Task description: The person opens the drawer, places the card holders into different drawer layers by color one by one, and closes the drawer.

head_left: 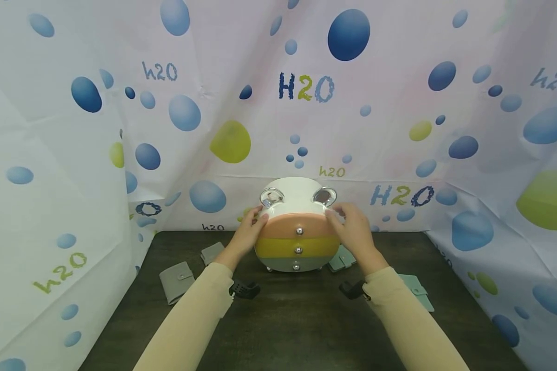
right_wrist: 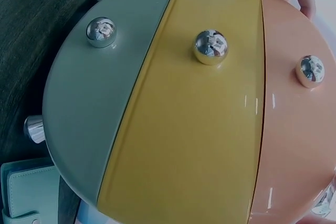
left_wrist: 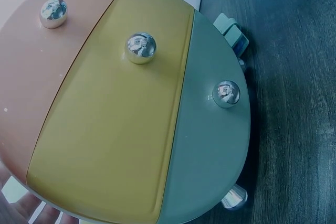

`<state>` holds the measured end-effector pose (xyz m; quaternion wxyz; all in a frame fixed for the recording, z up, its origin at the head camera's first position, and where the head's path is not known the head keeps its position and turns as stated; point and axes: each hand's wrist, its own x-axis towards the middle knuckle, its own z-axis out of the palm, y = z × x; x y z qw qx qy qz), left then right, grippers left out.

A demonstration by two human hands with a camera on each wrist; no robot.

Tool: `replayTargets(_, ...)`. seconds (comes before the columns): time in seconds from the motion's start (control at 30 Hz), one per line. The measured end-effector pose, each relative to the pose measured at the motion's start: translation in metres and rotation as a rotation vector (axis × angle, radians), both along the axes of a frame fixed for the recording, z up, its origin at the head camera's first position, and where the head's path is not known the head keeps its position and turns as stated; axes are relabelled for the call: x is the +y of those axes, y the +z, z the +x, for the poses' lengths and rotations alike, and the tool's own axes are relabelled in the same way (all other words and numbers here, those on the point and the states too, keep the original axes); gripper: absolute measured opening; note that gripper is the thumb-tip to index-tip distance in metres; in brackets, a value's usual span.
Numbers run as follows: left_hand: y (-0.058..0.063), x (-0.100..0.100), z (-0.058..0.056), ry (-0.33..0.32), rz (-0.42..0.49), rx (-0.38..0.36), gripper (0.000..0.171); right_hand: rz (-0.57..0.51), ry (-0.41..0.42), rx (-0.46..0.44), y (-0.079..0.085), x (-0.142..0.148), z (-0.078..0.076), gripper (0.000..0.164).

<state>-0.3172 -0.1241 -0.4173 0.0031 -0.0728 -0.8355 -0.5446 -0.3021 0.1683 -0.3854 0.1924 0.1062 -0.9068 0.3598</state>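
A small rounded drawer chest (head_left: pixel 297 248) faces me in the middle, with a white top and two silver ring-shaped ears. Its front has an orange drawer (left_wrist: pixel 39 66), a yellow drawer (left_wrist: pixel 113 108) and a grey-green drawer (left_wrist: pixel 205 145), each with a shiny round knob; all three look closed. My left hand (head_left: pixel 246 236) holds the chest's left side, thumb near the front edge and fingers behind. On the opposite side my right hand (head_left: pixel 356 234) grips it in the same manner. Whether its silver feet touch the table cannot be told.
Two grey wallets (head_left: pixel 177 282) lie left of the chest on the dark table (head_left: pixel 288 324). To the right are a mint-green wallet (head_left: pixel 342 259) close beside the chest and another mint wallet (head_left: pixel 415 291) by my right forearm. A patterned curtain (head_left: pixel 278 129) hangs behind.
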Motion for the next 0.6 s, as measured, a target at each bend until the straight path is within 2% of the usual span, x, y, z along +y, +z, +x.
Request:
replayTargets(0.3, 0.0004, -0.0001, -0.0003, 0.006, -0.009, -0.001, 0.064, 0.019, -0.028, -0.165, -0.0002, -0.0013, -0.0071, 0.069)
replayTargets(0.6, 0.0021, -0.0006, 0.0006, 0.007, -0.003, 0.005, 0.063, -0.01, -0.008, -0.235, -0.0003, -0.0097, -0.0087, 0.075)
